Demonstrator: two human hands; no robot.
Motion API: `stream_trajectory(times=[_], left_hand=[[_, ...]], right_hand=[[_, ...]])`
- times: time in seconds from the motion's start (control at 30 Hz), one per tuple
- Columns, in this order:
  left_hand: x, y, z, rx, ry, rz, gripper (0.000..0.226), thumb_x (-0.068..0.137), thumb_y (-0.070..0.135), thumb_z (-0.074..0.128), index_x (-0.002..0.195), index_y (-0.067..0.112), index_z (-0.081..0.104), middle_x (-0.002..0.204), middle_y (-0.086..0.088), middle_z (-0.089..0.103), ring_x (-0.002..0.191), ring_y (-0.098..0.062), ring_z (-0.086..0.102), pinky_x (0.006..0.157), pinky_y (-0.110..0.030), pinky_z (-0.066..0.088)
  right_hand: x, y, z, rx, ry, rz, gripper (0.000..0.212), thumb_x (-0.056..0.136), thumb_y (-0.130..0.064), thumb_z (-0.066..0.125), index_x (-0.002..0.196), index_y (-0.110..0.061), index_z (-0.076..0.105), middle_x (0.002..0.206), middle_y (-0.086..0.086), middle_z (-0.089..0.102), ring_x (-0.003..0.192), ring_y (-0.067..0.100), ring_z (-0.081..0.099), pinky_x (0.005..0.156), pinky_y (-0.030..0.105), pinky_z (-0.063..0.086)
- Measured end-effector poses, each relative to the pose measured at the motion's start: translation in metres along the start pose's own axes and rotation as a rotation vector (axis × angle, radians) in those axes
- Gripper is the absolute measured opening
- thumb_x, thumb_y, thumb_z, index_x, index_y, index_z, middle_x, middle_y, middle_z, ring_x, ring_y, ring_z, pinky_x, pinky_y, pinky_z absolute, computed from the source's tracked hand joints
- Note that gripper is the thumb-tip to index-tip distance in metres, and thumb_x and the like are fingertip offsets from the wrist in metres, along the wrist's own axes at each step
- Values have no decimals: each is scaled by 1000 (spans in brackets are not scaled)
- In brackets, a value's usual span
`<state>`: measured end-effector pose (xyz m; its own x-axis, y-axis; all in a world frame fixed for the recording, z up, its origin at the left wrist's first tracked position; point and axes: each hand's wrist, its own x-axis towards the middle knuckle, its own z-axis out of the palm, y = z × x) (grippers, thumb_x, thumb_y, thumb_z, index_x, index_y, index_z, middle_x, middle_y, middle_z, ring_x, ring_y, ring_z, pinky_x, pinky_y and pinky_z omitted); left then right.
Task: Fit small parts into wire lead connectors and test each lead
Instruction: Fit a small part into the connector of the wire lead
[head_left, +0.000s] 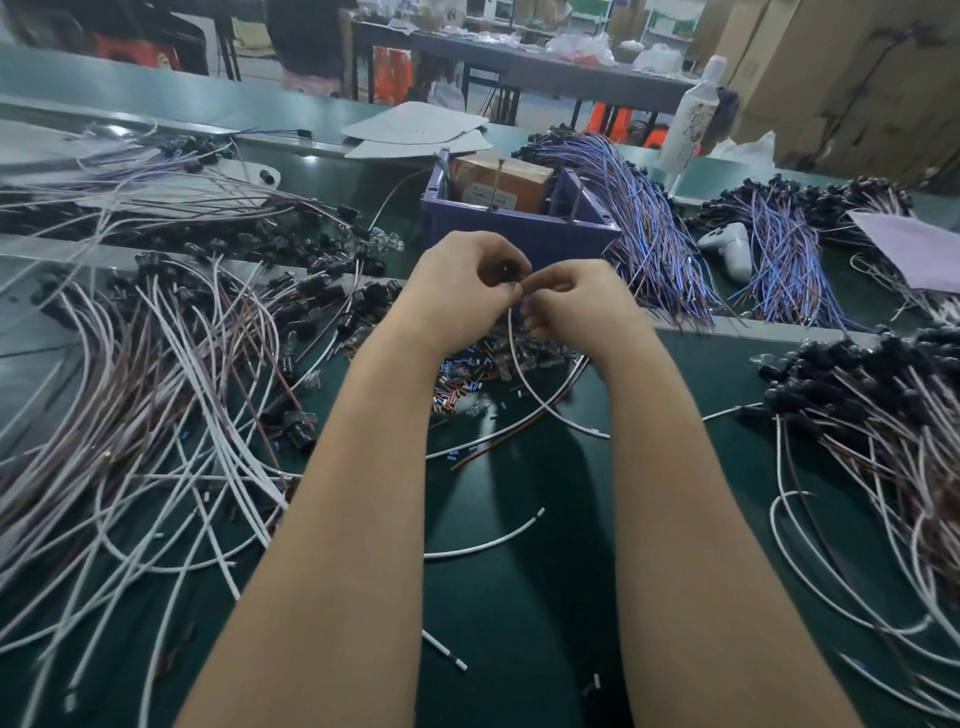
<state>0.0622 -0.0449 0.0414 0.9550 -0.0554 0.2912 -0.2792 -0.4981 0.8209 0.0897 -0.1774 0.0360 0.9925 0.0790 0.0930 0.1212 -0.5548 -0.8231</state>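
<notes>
— Many loose leads (156, 374) lie at the left of the green table (519, 597), white and brown, with black ends. Why so spread?
— I judge it is stock that waits, within reach of the left hand (457, 280). Nearer the middle lies a heap of small parts (462, 387), directly under the hands, so the next pick is short.
— And the left hand itself?
— It is raised over this heap, and its grip curls round a black connector (506, 270), to keep it steady.
— Where goes the wire lead (524, 384)?
— It hangs down between the wrists and curves onto the table, so the connector turns freely.
— The right hand (576, 301)?
— Its grip is pinched on the same connector, touching the left hand. If a part sits between the fingertips, it is too small to see; I think one is being pressed in.
— And further right?
— A bundle of purple wires (649, 244), then another pile of leads (872, 415); finished or not, I cannot tell.
</notes>
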Motion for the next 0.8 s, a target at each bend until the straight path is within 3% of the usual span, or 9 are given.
stream_trajectory(times=[0.1, 0.2, 0.37, 0.47, 0.63, 0.8], left_hand=[[0, 0, -1, 1, 12, 16, 19, 87, 4, 60, 98, 16, 70, 92, -1, 70, 87, -13, 64, 85, -31, 52], [0, 1, -2, -11, 1, 27, 23, 88, 3, 58, 99, 19, 70, 87, 4, 69, 79, -6, 63, 79, -25, 50], [-1, 6, -4, -62, 64, 42, 22, 90, 10, 60, 110, 15, 66, 95, 4, 67, 91, -11, 63, 95, -31, 49], [1, 8, -3, -108, 138, 19, 26, 87, 16, 65, 112, 10, 61, 99, 2, 67, 97, -14, 64, 96, -34, 49], [3, 6, -2, -84, 219, -27, 21, 85, 23, 69, 101, 12, 61, 89, 0, 67, 89, -18, 64, 90, -36, 51], [2, 7, -5, -137, 165, 52, 15, 86, 6, 63, 99, 13, 66, 95, -4, 70, 92, -16, 68, 92, -37, 52]], right_hand=[[0, 1, -1, -67, -32, -55, 26, 86, -3, 48, 93, -24, 63, 94, 6, 66, 87, 22, 63, 80, 37, 54], [0, 1, -3, -64, -36, -124, 25, 89, -9, 53, 107, -19, 66, 93, 0, 64, 73, 10, 55, 63, 23, 44], [-2, -2, -6, -74, -16, -218, 6, 88, -18, 63, 86, -22, 67, 77, -2, 66, 70, 11, 59, 69, 31, 50], [-3, -4, -6, -46, 25, -250, 14, 86, -18, 65, 74, -23, 63, 71, -2, 66, 67, 13, 59, 70, 33, 51], [-3, -9, -3, -129, 79, -286, 8, 85, -22, 67, 78, -20, 64, 72, -4, 64, 65, 8, 56, 64, 23, 42], [-2, -9, -4, -40, 91, -266, 3, 85, -17, 68, 85, -17, 65, 80, 6, 69, 76, 21, 65, 80, 41, 55]])
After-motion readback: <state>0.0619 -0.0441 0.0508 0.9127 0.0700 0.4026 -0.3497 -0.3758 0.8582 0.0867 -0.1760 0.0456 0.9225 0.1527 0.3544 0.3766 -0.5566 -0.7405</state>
